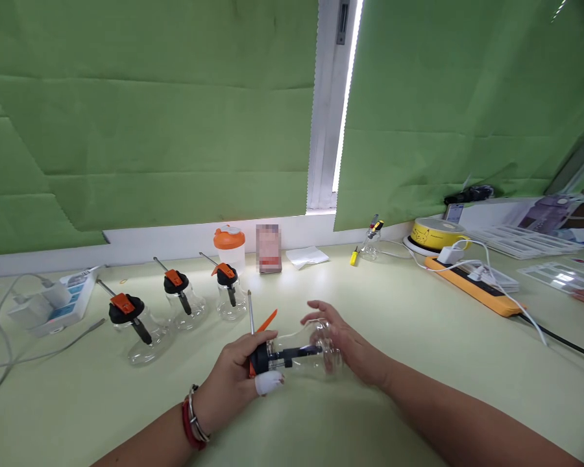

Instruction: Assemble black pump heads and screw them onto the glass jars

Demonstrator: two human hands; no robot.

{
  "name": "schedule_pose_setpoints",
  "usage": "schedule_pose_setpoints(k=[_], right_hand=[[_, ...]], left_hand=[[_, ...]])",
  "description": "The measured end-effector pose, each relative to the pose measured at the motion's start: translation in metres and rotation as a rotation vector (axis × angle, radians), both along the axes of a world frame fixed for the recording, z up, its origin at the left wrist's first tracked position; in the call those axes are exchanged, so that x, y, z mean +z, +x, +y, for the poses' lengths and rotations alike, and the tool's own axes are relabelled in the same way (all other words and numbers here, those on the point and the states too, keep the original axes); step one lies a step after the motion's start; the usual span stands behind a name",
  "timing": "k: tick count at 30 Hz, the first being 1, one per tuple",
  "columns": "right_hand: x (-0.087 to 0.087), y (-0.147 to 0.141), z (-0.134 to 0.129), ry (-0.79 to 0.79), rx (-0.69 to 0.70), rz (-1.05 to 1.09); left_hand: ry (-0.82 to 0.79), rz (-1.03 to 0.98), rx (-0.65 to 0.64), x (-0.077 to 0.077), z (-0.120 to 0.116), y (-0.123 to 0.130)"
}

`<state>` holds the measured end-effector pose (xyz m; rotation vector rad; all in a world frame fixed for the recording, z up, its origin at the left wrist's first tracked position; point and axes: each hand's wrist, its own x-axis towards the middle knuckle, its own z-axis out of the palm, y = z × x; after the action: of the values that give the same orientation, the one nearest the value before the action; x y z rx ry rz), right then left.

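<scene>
A clear, bulb-shaped bottle (304, 337) with a black cap lies sideways in the air above the table. An orange lever and a thin metal rod (251, 311) stick out from its cap end, and a black tube runs inside. My left hand (238, 370) is closed around the capped end; one finger wears a white wrap. At the rounded base is my right hand (345, 340), fingers stretched and apart, partly seen through the clear wall. To the left stand three similar bottles (146, 344), each with a black cap, orange lever and metal rod.
An orange-lidded container (230, 243) and a pinkish box (269, 250) stand by the wall. Right of them are a white paper (307, 257), small screwdrivers (376, 228), a yellow round case (435, 233) and an orange power strip (477, 288). A white power strip (73, 301) with cables sits left.
</scene>
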<state>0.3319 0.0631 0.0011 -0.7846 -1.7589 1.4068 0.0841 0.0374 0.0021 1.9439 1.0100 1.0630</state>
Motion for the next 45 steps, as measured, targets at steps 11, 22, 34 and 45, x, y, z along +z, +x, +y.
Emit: schedule_pose_setpoints(k=[11, 22, 34, 45], right_hand=[[0.0, 0.015, 0.006, 1.473, -0.047, -0.294], [-0.011, -0.001, -0.001, 0.276, -0.071, -0.156], [0.003, 0.014, 0.004, 0.565, -0.039, -0.43], [-0.009, 0.012, 0.008, 1.106, -0.047, -0.36]], left_hand=[[-0.518, -0.32, -0.21, 0.006, -0.006, 0.002], [-0.41, -0.224, -0.045, 0.0, -0.002, 0.011], [-0.565, -0.266, -0.032, -0.008, 0.009, 0.007], [-0.535, -0.283, -0.103, -0.002, 0.004, 0.002]])
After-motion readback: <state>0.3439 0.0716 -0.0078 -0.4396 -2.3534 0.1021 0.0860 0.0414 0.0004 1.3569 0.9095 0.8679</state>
